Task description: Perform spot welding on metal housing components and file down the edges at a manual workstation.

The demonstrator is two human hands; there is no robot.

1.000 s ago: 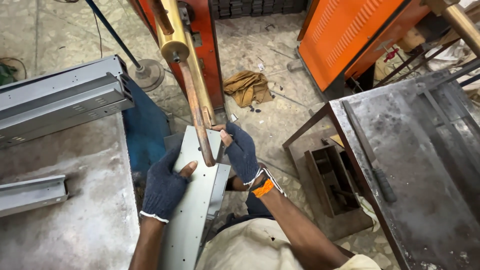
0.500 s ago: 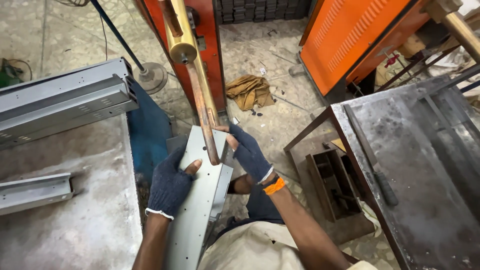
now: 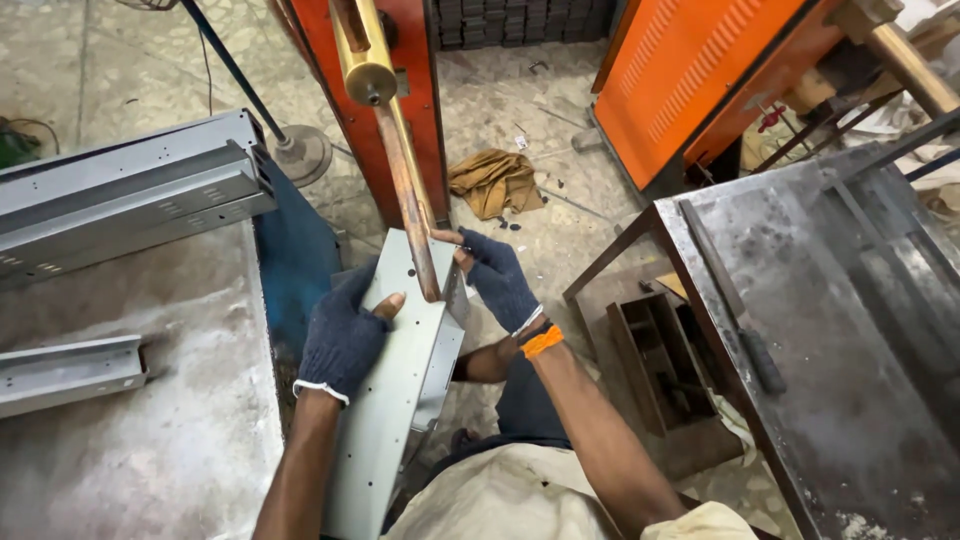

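Both gloved hands — left hand, right hand — grip a grey metal channel above a stained concrete floor.

We see a long panel of matt grey sheet metal, smooth, with small punched holes. Our left hand and right hand wear dark blue knitted cloth gloves with worn fingertips. The rod touching the panel looks like dull copper, and its thicker upper part is glossy brass. On the left, the bench is rough, stained and dusty, bearing more grey sheet-metal channels. To the right, the table is dark, scuffed steel. Far off lies crumpled brown cloth on a speckled stone floor.
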